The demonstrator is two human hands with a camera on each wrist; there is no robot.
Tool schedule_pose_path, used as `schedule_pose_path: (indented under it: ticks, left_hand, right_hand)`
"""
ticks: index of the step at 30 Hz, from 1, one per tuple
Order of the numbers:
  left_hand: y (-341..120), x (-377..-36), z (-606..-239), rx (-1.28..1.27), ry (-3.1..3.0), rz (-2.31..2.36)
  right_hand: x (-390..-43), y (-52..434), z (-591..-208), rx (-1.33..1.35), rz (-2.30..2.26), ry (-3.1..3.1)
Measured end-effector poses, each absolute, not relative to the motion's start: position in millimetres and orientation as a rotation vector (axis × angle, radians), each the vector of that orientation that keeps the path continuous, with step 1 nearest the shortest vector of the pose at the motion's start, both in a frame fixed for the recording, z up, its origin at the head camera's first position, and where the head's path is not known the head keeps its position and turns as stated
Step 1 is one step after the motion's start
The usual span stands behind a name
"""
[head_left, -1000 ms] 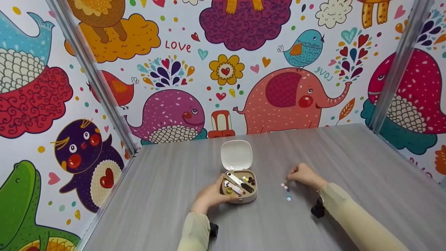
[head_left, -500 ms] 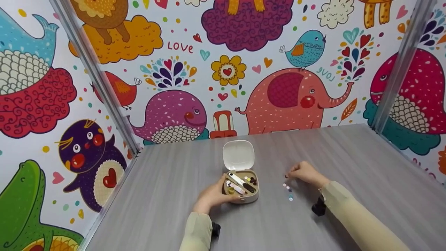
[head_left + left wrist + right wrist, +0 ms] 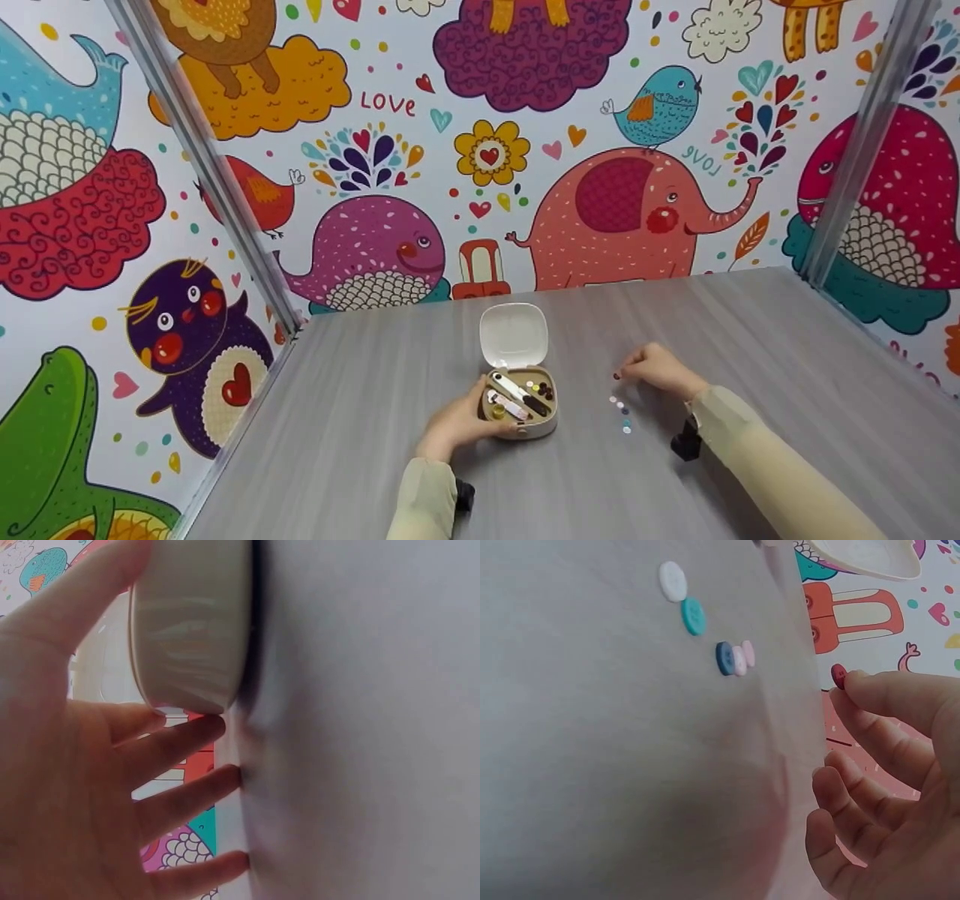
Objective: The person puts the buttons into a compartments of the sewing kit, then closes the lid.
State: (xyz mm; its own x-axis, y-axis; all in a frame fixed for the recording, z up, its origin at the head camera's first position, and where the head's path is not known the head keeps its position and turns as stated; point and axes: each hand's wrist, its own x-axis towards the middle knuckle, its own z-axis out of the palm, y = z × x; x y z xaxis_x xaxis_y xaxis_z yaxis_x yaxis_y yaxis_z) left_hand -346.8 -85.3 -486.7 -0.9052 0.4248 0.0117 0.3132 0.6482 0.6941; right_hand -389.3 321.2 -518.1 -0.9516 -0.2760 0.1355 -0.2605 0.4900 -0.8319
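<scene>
A small sewing box [image 3: 534, 429] stands on the table with its white lid [image 3: 514, 334] raised. My left hand [image 3: 456, 421] holds its left side; in the left wrist view the thumb lies along one face and the index fingertip touches the rounded end, the other fingers spread. A red button [image 3: 839, 676] is pinched between thumb and index finger of my right hand [image 3: 900, 765], held off the table. Near it, a short line of buttons lies flat: a white button [image 3: 673, 581], a turquoise button [image 3: 694, 616], a dark blue button [image 3: 725, 658] and pale pink ones [image 3: 748, 653].
Inside the box lie a white-and-black tool [image 3: 517, 391], a pale pink-and-white item [image 3: 508, 405], a gold-coloured round piece [image 3: 498, 411] and several loose buttons [image 3: 544, 388]. A patterned wall [image 3: 495, 225] borders the grey table [image 3: 360, 420] at the back.
My right hand has risen slightly and drawn away from the line of buttons, the red button now showing at its fingertips. The left hand keeps its hold on the box.
</scene>
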Motion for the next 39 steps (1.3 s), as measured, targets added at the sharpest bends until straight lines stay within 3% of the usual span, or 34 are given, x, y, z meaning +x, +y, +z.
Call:
schedule_pose_path:
  ticks: [2,14,39]
  left_hand:
    - [-85,-347,-487,0.607,2.705,1.1]
    - [-86,-346,-487,0.602,2.686,1.112]
    - [-87,-347,-487,0.61,2.668,1.139]
  right_hand:
    - [-401,329,-529,-0.513,-1.479,2.705]
    - [-361,291,-468,-0.253,-1.4,2.748]
    - [-366,268,-482,-0.32,-1.419,2.724]
